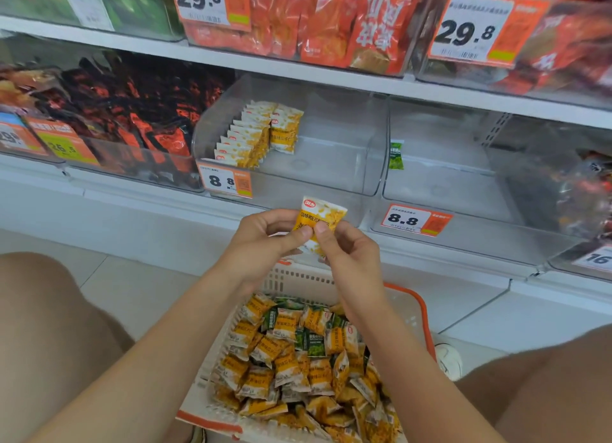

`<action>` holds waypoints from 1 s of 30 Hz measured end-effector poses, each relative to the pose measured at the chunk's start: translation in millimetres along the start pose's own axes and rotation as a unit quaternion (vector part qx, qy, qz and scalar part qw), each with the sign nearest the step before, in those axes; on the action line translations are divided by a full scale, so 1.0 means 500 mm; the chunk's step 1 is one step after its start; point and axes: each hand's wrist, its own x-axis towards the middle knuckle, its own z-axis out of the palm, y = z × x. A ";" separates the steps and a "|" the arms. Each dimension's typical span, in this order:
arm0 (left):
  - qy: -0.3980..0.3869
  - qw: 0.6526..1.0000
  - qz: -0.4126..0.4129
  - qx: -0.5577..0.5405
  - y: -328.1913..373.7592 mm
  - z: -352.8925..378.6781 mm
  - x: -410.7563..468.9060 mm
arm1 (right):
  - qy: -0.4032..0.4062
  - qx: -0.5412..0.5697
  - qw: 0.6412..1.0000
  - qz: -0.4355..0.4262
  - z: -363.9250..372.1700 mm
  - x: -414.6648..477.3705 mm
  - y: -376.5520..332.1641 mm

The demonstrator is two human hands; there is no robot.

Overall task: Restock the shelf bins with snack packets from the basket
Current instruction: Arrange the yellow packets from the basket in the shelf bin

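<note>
Below my wrists sits the basket (298, 278), heaped with loose yellow and green snack packets (291, 360). Above it, my left hand (265, 239) and right hand (347, 260) meet on one yellow packet (319, 215), each pinching its lower half between thumb and fingers, so the top with the red logo stands free. I judge it light and puffy, a thin crinkly film that gives under my thumbs and could slide if I only nip a corner; holding it by the flat faces near the middle seems safest, with no squeezing of what is inside. Just beyond my hands and a little to the left is the clear bin (331, 177), where a row of matching packets (246, 141) stands upright along its left side. Beyond my right hand, the next bin (463, 191) holds a single green packet (396, 154).
</note>
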 end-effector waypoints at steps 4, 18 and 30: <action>0.016 0.993 0.084 0.079 0.060 -0.013 0.019 | 0.002 -0.081 0.991 -0.102 0.032 0.034 -0.052; -0.038 0.663 0.225 0.713 0.105 -0.107 0.158 | 0.069 -0.418 0.905 -0.031 0.132 0.421 -0.098; -0.082 0.660 0.232 0.710 0.106 -0.110 0.217 | 0.106 -0.455 0.882 0.054 0.241 0.592 -0.052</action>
